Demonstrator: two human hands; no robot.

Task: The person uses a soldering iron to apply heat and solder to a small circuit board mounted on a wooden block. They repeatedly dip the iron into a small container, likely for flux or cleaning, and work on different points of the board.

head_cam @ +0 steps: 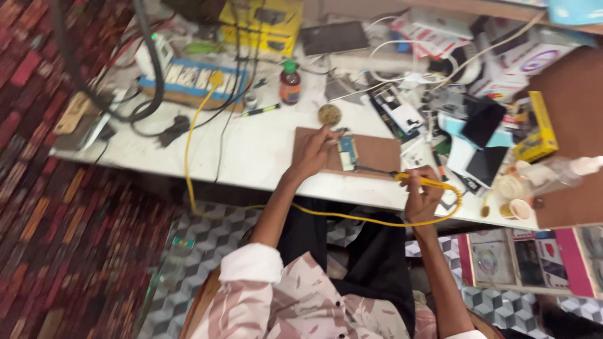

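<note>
Near the surface's (264, 147) front edge, the left hand (312, 154) pins the small circuit board (347, 152) steady on the brown mat (377, 152); the right hand (422, 194), grip clamped, angles the yellow soldering iron (411, 179) toward it.

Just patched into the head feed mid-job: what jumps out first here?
The yellow soldering iron in the right hand, tip aimed at a small circuit board on a brown mat at the bench's near edge. The left hand steadies the board. Its yellow cable loops left across the cluttered white bench.
</note>
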